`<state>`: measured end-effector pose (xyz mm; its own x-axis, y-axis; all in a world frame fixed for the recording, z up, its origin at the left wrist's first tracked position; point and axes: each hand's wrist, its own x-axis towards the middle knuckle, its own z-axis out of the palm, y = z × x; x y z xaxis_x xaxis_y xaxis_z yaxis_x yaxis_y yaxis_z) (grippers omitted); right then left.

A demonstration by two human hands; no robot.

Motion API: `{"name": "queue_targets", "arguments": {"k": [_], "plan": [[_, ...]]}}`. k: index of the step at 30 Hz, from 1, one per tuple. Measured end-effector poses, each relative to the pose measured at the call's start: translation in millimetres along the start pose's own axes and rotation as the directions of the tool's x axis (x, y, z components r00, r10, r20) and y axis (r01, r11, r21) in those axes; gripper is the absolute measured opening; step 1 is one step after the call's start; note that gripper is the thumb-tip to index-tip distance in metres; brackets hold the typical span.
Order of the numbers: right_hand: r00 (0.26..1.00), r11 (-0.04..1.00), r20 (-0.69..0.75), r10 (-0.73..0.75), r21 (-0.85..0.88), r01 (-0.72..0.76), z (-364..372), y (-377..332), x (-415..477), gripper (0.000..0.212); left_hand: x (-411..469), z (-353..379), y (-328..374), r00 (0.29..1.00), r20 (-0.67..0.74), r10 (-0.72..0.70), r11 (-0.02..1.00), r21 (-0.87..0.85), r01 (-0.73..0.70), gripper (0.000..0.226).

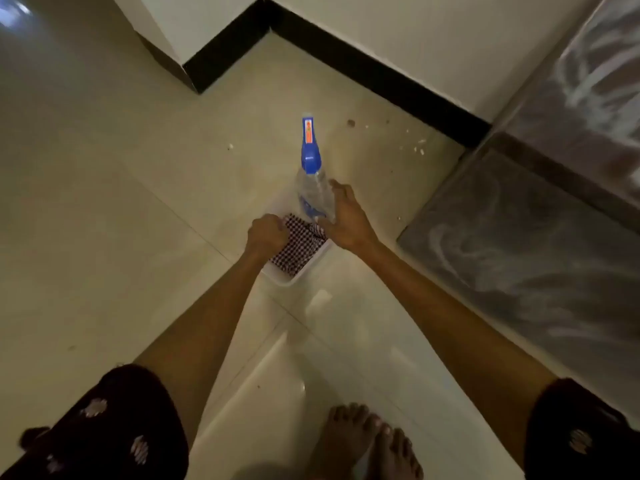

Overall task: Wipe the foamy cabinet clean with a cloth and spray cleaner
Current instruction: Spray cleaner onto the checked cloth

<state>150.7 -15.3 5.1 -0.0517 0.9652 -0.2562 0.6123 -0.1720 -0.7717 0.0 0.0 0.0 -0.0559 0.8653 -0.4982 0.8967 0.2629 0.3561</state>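
A clear spray bottle with a blue trigger head stands in a shallow white tray on the floor. A black-and-white checked cloth lies in the same tray. My left hand is closed on the cloth's left edge. My right hand wraps the lower body of the bottle. The grey cabinet on the right carries white foam swirls on its front.
Pale floor tiles surround the tray. A black skirting board runs along the white wall behind. Small white specks lie on the floor near the cabinet. My bare feet stand at the bottom edge.
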Motion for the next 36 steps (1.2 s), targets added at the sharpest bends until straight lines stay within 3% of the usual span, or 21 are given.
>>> {"name": "queue_targets", "arguments": {"k": [5,8,17,21,24,27,30,36], "plan": [[0.988,0.994,-0.148,-0.044,0.088,0.058,31.1,20.8,31.5,0.075,42.0,40.1,-21.8,0.999,0.018,0.037,0.995,0.094,-0.038,0.039],[0.973,0.984,-0.228,-0.035,0.163,0.074,37.6,25.3,45.9,0.065,63.5,56.2,-28.1,0.996,0.059,0.068,0.986,0.148,-0.076,0.042],[0.956,0.954,-0.281,-0.086,0.253,0.160,39.3,32.0,61.5,0.042,83.5,90.1,-32.4,0.995,-0.042,0.090,0.949,0.307,-0.073,0.036],[0.945,0.940,-0.288,-0.154,0.251,0.230,37.8,30.4,61.4,0.047,86.3,81.9,-30.8,0.991,0.032,0.127,0.938,0.320,-0.131,0.031],[0.925,0.924,-0.309,-0.223,0.236,0.302,37.7,26.4,62.1,0.058,81.9,75.3,-24.3,0.987,0.111,0.115,0.961,0.238,-0.138,0.034],[0.920,0.906,-0.334,-0.206,0.291,0.309,37.3,18.8,65.3,0.047,76.4,69.9,-21.7,0.992,0.079,0.094,0.990,0.098,-0.102,0.038],[0.917,0.885,-0.366,-0.161,0.358,0.298,35.7,8.4,69.3,0.040,72.3,63.4,-21.6,0.997,0.079,0.009,0.997,-0.075,-0.003,0.054],[0.893,0.854,-0.405,-0.198,0.376,0.360,31.9,0.5,73.3,0.054,66.4,42.1,-12.1,0.978,0.163,-0.127,0.931,-0.320,0.174,0.060]]}}
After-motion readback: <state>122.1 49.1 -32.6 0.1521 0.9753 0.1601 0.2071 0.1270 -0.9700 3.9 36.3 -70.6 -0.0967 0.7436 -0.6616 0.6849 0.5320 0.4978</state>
